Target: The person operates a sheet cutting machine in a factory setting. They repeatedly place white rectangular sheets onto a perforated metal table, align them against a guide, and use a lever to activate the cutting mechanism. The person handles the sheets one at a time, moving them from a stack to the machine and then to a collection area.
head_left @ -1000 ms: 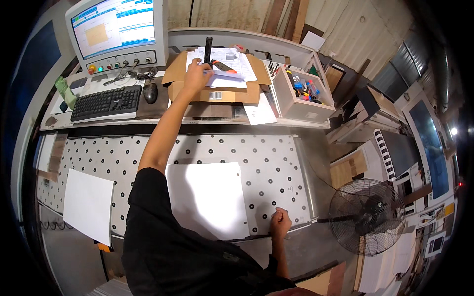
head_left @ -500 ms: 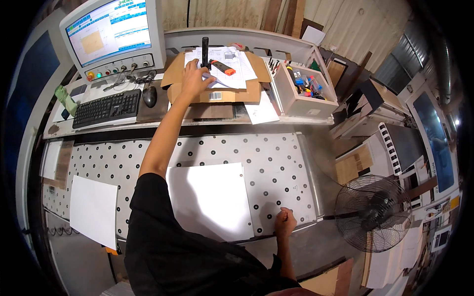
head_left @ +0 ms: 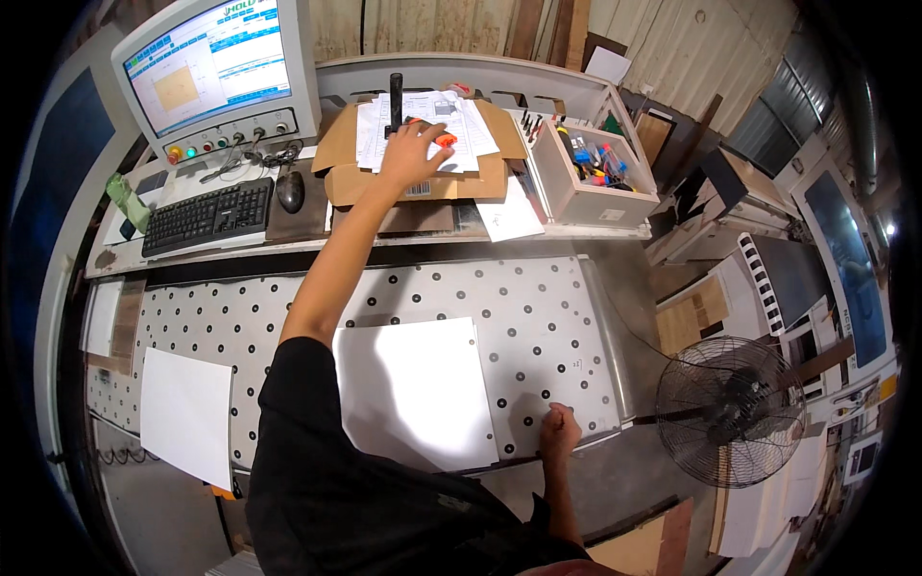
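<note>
My left hand [head_left: 411, 158] reaches over the box with its fingers spread. It hovers above or rests on a dark tool with an orange end [head_left: 445, 140], which it mostly covers; contact cannot be told. Beneath lie printed paper sheets [head_left: 477, 144] on an opened cardboard box [head_left: 461, 182]. A black upright handle-like object [head_left: 396, 101] stands just beyond the fingers. My right hand [head_left: 559, 432] is curled into a loose fist at the front right edge of the dotted table, with nothing sticking out of it. Left of it, a large white panel [head_left: 413, 394] lies on the table.
A monitor [head_left: 206, 77], keyboard [head_left: 211, 216] and mouse [head_left: 289, 191] occupy the shelf's left side. To the right stands a wooden box [head_left: 595, 197] of small tools. Another white panel [head_left: 187, 413] overhangs the table's left front. A caged fan [head_left: 732, 411] stands at right.
My left hand has moved right, from beside the black upright object to over the orange-ended tool, its fingers now spread above it. My right hand stays nearly in place.
</note>
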### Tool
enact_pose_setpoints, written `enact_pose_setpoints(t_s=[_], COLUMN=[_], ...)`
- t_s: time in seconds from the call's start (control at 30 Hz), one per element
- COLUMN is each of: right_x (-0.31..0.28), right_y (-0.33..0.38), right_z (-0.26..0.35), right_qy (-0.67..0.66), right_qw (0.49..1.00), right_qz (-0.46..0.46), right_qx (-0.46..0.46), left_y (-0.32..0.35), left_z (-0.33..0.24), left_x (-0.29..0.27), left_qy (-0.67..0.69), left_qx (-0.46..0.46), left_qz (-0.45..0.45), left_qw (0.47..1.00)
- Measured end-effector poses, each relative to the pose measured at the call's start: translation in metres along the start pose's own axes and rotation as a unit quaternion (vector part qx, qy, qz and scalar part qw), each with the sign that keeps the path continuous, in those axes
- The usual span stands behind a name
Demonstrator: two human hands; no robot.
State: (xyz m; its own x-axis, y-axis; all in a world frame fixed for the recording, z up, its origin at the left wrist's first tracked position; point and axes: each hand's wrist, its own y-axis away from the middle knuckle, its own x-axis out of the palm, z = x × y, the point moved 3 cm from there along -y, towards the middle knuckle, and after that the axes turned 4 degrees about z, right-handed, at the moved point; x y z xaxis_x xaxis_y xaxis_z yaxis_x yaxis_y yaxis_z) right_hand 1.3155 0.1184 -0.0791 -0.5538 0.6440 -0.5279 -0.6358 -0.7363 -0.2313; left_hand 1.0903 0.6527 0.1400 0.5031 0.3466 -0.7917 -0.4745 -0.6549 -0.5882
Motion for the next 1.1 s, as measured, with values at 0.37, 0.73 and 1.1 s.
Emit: enact_pose_setpoints(t_s=[0.37, 0.73, 1.1], right_x=[-0.005, -0.001, -0.001], right_y=[0.004, 0.0, 0.004], right_z=[-0.006, -0.002, -0.003], right_qy=[0.046, -0.002, -0.063], right_qw=[0.998, 1.0, 0.994], right_qz=[-0.017, 0.002, 0.088], right_qx=[-0.035, -0.007, -0.004], left_y=[-0.017, 0.169, 0.433], left_z=[-0.02, -0.104, -0.237], left_x=[0.031, -0.069, -0.188], left_qy=[-0.018, 0.11, 0.177], left_qx=[-0.093, 0.009, -0.058], left_qz=[0.112, 0.07, 0.215], left_qw=[0.989, 0.991, 0.959])
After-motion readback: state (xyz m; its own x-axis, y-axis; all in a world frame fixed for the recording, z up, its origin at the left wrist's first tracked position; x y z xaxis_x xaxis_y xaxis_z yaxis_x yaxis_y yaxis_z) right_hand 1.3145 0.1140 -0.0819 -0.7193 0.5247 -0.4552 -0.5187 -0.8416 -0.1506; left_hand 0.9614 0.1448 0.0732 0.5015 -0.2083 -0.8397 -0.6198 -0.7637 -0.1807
